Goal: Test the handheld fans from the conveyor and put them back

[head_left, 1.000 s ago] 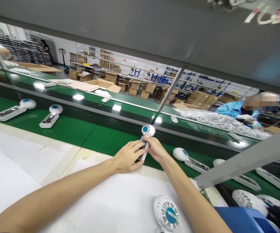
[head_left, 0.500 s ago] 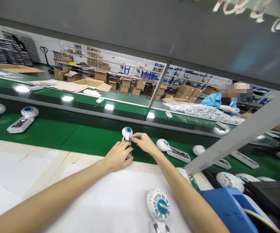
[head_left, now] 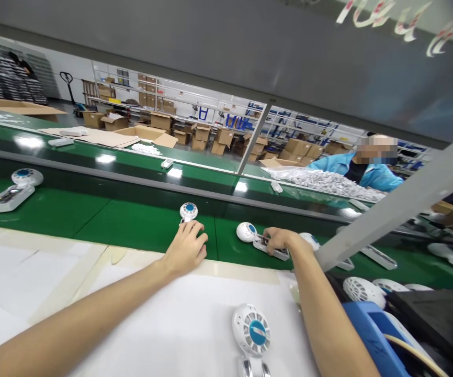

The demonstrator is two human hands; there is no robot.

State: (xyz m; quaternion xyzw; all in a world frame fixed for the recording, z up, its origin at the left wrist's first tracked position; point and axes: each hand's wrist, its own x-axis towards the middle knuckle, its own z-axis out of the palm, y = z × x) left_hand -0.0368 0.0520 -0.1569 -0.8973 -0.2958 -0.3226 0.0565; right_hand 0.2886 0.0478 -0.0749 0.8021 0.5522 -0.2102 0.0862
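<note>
On the green conveyor belt, a white handheld fan (head_left: 188,210) with a blue hub shows its round head. Its handle is mostly hidden under my left hand (head_left: 187,246), whose curled fingers are closed over it. Farther right lies a second handheld fan (head_left: 247,232), its handle open with inner parts showing. My right hand (head_left: 279,239) grips that handle from above, fingertips bent down around it. Close to me, another handheld fan (head_left: 251,331) rests on the white work surface (head_left: 151,319), between my forearms.
More opened fans lie along the belt (head_left: 132,222), one at the left (head_left: 10,196). At right stand a slanted metal post (head_left: 391,204) and a blue bin (head_left: 375,340). Overhead hangs a grey panel (head_left: 211,47). Across the line, a person in blue (head_left: 379,175) sits by piled white parts (head_left: 320,180).
My right hand has left the fan at my left hand and moved right onto the second fan. Fans on the belt have shifted left, my left hand slightly too.
</note>
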